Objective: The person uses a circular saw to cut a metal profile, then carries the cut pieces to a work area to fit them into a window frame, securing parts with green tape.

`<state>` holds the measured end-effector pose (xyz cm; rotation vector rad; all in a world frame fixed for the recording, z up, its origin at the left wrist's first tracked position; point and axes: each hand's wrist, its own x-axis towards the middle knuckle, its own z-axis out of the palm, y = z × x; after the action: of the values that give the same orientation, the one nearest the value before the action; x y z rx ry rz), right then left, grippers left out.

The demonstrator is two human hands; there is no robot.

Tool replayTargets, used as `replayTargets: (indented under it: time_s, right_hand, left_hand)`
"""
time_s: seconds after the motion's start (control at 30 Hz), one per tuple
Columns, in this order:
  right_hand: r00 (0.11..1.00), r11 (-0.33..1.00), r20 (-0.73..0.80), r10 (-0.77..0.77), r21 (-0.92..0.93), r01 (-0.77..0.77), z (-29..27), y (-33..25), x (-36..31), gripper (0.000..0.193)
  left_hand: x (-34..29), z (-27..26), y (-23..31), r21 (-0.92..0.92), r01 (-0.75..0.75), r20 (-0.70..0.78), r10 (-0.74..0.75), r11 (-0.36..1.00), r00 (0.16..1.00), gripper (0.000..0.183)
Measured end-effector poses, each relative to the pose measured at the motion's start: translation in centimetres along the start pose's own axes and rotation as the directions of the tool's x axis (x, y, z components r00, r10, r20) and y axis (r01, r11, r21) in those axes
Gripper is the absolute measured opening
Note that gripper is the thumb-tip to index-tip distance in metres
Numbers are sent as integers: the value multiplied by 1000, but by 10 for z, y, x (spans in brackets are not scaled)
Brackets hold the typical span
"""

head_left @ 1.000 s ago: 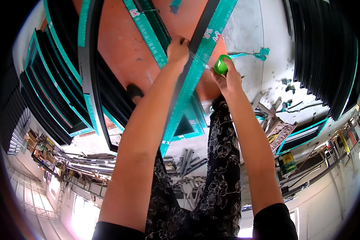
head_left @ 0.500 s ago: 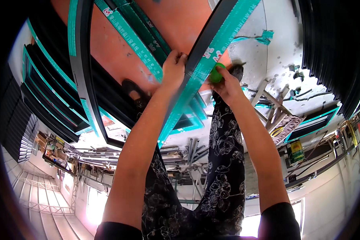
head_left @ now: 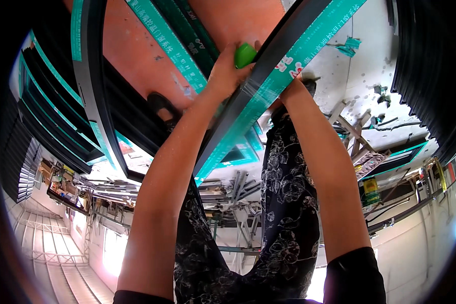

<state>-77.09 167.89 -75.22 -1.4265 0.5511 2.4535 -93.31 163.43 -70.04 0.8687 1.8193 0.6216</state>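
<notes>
A long dark metal profile (head_left: pixel 268 55), faced with a green printed film (head_left: pixel 278 76), slants across the middle between my forearms. On its left side my left hand (head_left: pixel 227 73) is closed around a small bright green roll (head_left: pixel 244 55), which looks like tape. A shiny clear band (head_left: pixel 252 88) crosses the profile beside that hand. At the profile's right edge, my right hand (head_left: pixel 293 90) reaches underneath, its fingers mostly hidden. A fingertip shows past the green roll; whose it is I cannot tell.
More dark profiles with green film (head_left: pixel 162 40) lie at the upper left, near a curved-looking frame piece (head_left: pixel 93 76). Stacked black profiles (head_left: pixel 425 61) stand at the right. A wooden stand (head_left: pixel 357 129) and scraps of green film (head_left: pixel 350 46) are on the floor.
The green roll has passed from my right hand, right of the profile, to my left hand on its left side. My right hand has moved under the profile's edge.
</notes>
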Motion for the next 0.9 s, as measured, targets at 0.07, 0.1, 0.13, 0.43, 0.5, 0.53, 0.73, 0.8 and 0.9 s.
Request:
replayTargets:
  time_s: [0.07, 0.1, 0.13, 0.43, 0.5, 0.53, 0.73, 0.8, 0.9]
  right_hand:
    - [997, 998, -32, -69, 5, 69, 0, -4, -16, 39]
    - [990, 994, -87, -113, 2, 113, 5, 0, -29, 40]
    - [977, 988, -151, -153, -11, 153, 20, 8, -50, 41]
    - [607, 325, -32, -794, -866, 379, 79, 76, -122, 38]
    - [577, 272, -84, -812, -930, 247, 80, 75, -116, 40]
    - [540, 213, -53, -840, -947, 239, 74, 75, -116, 42]
    - [532, 162, -29, -846, -965, 206, 67, 71, -116, 58]
    - [583, 156, -75, -809, -984, 90, 73, 72, -117, 59]
    - [587, 91, -33, -809, -993, 69, 75, 69, -116, 60]
  left_hand:
    - [5, 5, 5, -100, 178, 142, -163, 979, 976, 63]
    - [4, 6, 7, -223, 302, 182, -265, 927, 947, 62]
    - [0, 2, 8, -331, 422, 228, -362, 844, 904, 62]
    - [-1, -1, 0, -657, 434, 275, -339, 616, 900, 56]
    - [2, -13, -5, -746, 431, 265, -368, 508, 892, 52]
    - [0, -21, -1, -820, 426, 266, -407, 381, 874, 48]
    - [-47, -78, 63, -727, 443, 213, -441, 525, 872, 44]
    - [-66, -87, 82, -691, 427, 168, -444, 583, 880, 46]
    - [-82, -79, 111, -208, 319, 85, -308, 925, 948, 49]
